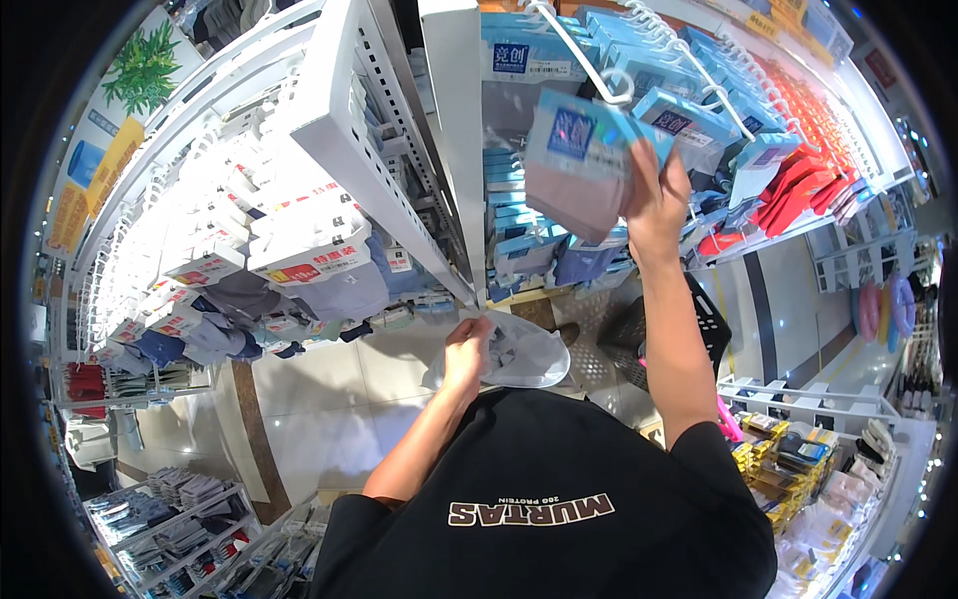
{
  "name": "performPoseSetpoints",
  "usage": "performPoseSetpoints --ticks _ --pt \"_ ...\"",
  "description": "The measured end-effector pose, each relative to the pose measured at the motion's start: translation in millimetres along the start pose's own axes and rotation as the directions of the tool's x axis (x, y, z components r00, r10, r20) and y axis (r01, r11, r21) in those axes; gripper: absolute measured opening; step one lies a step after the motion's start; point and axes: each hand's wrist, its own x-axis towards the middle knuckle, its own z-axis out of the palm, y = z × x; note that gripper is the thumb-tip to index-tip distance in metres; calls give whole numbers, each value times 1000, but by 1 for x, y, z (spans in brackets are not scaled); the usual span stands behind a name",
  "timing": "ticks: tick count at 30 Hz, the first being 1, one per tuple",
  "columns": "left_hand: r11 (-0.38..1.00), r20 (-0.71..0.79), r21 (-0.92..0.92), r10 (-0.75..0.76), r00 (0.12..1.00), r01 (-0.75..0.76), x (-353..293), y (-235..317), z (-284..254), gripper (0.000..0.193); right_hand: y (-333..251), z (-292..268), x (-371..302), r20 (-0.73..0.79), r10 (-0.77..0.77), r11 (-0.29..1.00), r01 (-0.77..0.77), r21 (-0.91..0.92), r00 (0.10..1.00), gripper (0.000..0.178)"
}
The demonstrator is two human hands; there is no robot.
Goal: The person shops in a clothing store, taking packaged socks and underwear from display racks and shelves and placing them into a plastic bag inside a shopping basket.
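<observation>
1. Currently, the right hand (658, 212) pinches a blue-topped packet (577, 172) by its right edge, just below a white display hook (587, 69).
2. The left hand (467, 351) clenches a translucent bag (531, 357), fingers curled inward.

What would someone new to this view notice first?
Probably the blue-topped package held up in the right hand, upper centre, beside the end of a white hook. Next, the whitish plastic bag gripped by the left hand, near the middle. The red packs hanging at upper right also stand out.
</observation>
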Motion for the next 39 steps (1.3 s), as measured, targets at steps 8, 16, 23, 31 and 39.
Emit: performPoseSetpoints --ticks 8,16,23,31,39 --pt "995 34 -23 -93 995 93 -14 7 2 24 -4 39 53 124 81 950 -38 -311 989 41" --pt "997 72 6 -78 994 77 -18 12 13 22 42 30 53 251 106 977 -54 -205 962 38" --pt "985 66 -146 -81 995 90 -14 25 19 22 22 -8 -56 128 244 840 -144 -523 961 19" --pt "981 144 -125 -130 981 148 -9 20 25 23 105 -36 -193 479 766 587 -164 -792 428 23" --pt "994 349 62 -108 931 92 -40 8 55 25 170 -50 -224 557 757 652 -340 -678 341 25"
